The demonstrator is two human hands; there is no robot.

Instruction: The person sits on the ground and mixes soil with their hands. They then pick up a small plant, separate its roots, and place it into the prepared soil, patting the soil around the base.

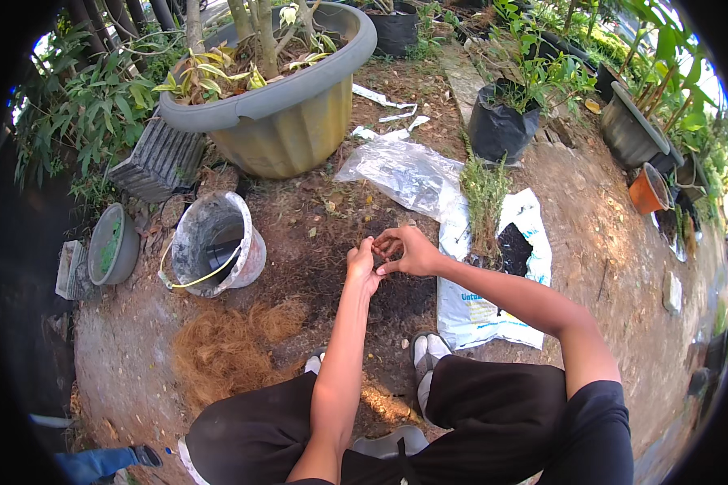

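Observation:
My left hand (364,264) and my right hand (407,251) meet over dark soil in front of me, fingertips close together. The fingers of both are curled. Something small and brownish may be between them, but it is too small to make out. Just right of my hands, a bunch of thin-stemmed green plants (485,203) lies on a white printed plastic sack (531,212), torn to show dark soil (514,245). A clear plastic bag (400,173) is spread above them. To the left rests a heap of brown fibre (218,351).
A stained bucket (252,254) with a yellow handle holds dark liquid on the left, beside a grey tub (130,248). A large planter (285,130) stands ahead, a black plant bag (500,130) ahead right. Another person's jeans-clad leg (94,465) shows at lower left.

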